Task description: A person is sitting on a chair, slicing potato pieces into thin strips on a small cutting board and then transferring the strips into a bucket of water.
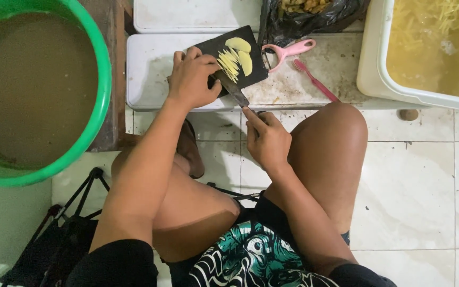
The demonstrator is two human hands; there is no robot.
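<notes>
We cut yellow potato slices (pixel 236 57) on a small black cutting board (pixel 256 74). Our left hand (pixel 192 77) presses down on them, fingers curled, right beside the knife (pixel 233 89) gripped by our right hand (pixel 266 139). A slip could nick us.

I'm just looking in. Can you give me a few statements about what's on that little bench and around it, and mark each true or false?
1. The right hand holds a knife. True.
2. The slices lie on a white board. False: the board is black.
3. The left hand rests at the board's edge. True.
4. The peeler is blue. False: it is pink.
5. The green tub holds murky brown water. True.
6. The white tub is empty. False: it holds yellow strips in liquid.
</notes>
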